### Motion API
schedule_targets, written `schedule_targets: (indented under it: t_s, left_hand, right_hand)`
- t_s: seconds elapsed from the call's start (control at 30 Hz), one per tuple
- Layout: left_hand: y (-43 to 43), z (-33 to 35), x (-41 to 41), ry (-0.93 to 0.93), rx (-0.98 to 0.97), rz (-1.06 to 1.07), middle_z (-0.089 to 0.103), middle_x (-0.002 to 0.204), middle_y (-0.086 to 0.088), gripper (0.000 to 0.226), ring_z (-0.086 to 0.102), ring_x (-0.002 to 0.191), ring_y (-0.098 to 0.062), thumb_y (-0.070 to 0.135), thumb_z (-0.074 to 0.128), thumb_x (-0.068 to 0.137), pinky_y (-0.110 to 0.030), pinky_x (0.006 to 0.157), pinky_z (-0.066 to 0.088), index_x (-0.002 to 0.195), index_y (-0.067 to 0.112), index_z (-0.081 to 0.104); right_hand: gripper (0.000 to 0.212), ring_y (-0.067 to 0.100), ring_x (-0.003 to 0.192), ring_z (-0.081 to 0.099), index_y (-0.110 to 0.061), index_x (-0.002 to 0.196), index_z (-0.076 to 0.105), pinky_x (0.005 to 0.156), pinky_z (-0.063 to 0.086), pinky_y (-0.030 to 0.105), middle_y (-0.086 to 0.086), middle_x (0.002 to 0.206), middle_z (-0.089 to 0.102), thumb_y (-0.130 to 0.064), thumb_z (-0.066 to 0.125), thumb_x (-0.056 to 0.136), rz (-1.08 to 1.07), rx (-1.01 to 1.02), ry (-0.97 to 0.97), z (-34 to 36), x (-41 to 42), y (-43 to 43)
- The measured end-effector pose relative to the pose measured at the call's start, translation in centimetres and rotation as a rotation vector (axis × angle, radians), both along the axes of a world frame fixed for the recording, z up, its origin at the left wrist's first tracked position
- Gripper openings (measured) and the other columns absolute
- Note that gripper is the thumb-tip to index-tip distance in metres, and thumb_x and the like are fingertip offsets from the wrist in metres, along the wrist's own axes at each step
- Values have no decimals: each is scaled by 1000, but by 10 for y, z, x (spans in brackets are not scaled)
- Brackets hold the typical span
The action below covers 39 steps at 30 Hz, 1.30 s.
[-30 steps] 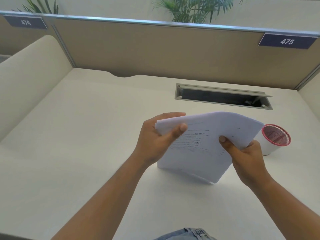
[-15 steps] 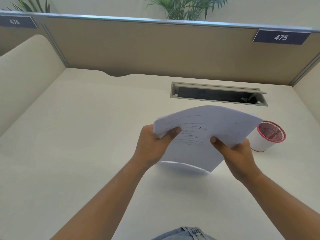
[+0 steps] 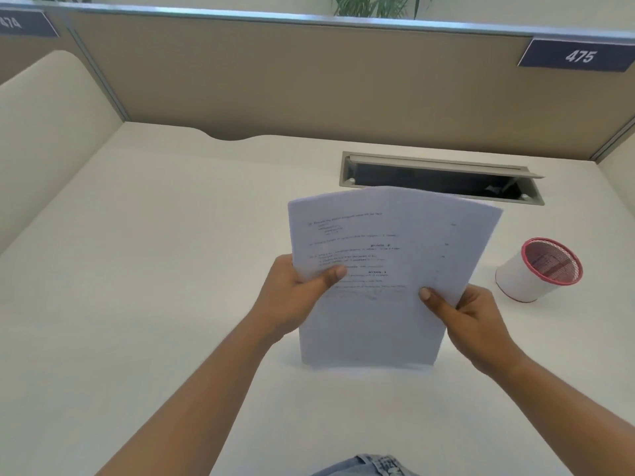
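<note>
A stack of white printed sheets [image 3: 385, 262] stands nearly upright, its bottom edge resting on the cream desk [image 3: 154, 269]. My left hand [image 3: 295, 297] grips the stack's left edge, thumb on the printed front. My right hand [image 3: 470, 321] grips the right edge the same way, thumb on the front and fingers behind. The top of the stack fans slightly and leans away from me.
A white mesh pen cup with a red rim [image 3: 539, 269] stands to the right of the papers. An open grey cable hatch [image 3: 443, 176] lies in the desk behind them. Tan cubicle panels [image 3: 309, 80] close off the back and sides.
The stack has turned from a tilted, bowed hold to upright with its bottom edge squared on the desk. Both hands slid lower along its sides.
</note>
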<state>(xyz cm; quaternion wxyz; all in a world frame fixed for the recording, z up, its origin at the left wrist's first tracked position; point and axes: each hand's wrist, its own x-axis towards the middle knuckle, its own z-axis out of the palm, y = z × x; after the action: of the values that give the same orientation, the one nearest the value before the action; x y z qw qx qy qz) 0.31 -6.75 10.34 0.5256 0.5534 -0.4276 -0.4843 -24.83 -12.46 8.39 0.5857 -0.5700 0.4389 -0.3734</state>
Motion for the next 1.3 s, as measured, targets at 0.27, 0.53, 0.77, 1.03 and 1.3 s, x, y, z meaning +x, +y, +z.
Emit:
schedule_targets:
  t_s: [0.27, 0.53, 0.77, 1.03, 1.3]
  left_hand:
    - [0, -56, 15, 166, 133, 250, 79, 94, -13, 9, 76, 86, -29, 18, 72, 86, -47, 79, 61, 87, 13, 79]
    - [-8, -98, 29, 105, 243, 198, 78, 94, -16, 10, 74, 85, -29, 14, 70, 91, -53, 84, 59, 93, 11, 80]
    - [-23, -111, 26, 134, 293, 210, 79, 88, -9, 10, 75, 78, -22, 12, 70, 91, -37, 71, 61, 88, 14, 79]
    - [-26, -118, 27, 144, 304, 218, 80, 89, -7, 8, 76, 79, -23, 15, 71, 90, -40, 73, 63, 89, 16, 79]
    - [-26, -116, 24, 156, 276, 257, 80, 86, 0, 10, 75, 78, -16, 16, 72, 90, -33, 71, 61, 89, 22, 79]
  right_hand:
    - [28, 19, 97, 72, -16, 113, 70, 87, 56, 39, 1, 107, 76, -29, 68, 88, 249, 306, 243, -51, -2, 6]
    - [26, 3, 69, 60, -19, 110, 66, 64, 43, 9, -5, 94, 70, -24, 70, 85, -38, -142, 717, -55, 24, -95]
    - [61, 22, 110, 56, -21, 133, 53, 94, 47, 37, 2, 127, 57, -37, 74, 78, 304, -306, 1116, -72, 64, -168]
    - [33, 11, 87, 61, -22, 105, 69, 72, 45, 24, -6, 101, 66, -29, 80, 74, 249, -380, 907, -63, 73, -183]
    - [41, 21, 90, 73, -5, 110, 61, 84, 57, 27, 7, 94, 75, -12, 77, 73, 225, 12, 176, -8, 97, -150]
